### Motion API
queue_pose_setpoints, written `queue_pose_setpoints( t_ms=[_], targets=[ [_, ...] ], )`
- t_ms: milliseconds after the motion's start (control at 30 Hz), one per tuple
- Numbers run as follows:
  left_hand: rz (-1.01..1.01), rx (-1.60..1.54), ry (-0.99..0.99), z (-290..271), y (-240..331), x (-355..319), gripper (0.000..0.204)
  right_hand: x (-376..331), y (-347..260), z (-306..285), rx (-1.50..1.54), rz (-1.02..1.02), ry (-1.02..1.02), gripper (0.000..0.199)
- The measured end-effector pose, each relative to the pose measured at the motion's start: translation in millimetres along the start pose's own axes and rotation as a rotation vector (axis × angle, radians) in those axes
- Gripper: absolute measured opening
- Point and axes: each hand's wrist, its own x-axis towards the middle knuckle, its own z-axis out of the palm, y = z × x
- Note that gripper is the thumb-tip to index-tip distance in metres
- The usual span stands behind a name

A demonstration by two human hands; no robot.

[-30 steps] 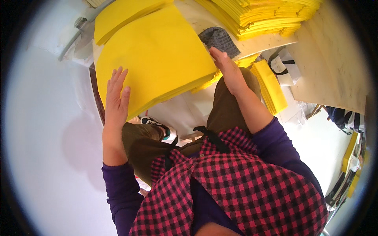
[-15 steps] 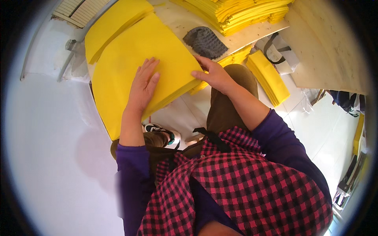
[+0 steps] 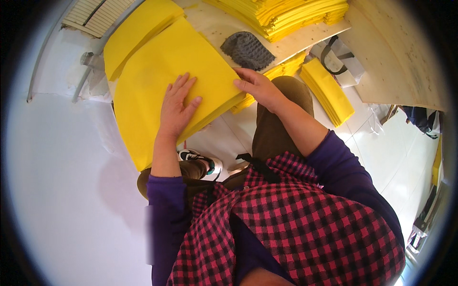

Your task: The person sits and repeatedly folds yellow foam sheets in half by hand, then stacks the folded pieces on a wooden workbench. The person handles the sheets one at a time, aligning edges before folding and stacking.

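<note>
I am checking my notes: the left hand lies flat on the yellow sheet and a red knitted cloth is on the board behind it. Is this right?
Not quite. In the head view the knitted cloth is grey, not red. The left hand does lie flat on the yellow sheet, with the board behind it.

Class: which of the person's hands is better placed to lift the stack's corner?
Right: the right hand already grips the corner of the yellow sheet stack, while the left hand lies flat on top.
</note>
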Motion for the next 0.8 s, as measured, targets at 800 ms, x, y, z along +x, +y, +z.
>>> queue_pose_setpoints(
  t_ms=[800],
  targets=[
    [0.022,0.041,0.083,6,-2,-2,0.047,-2,-18,6,0.156,0.116,0.034,0.050]
  ],
)
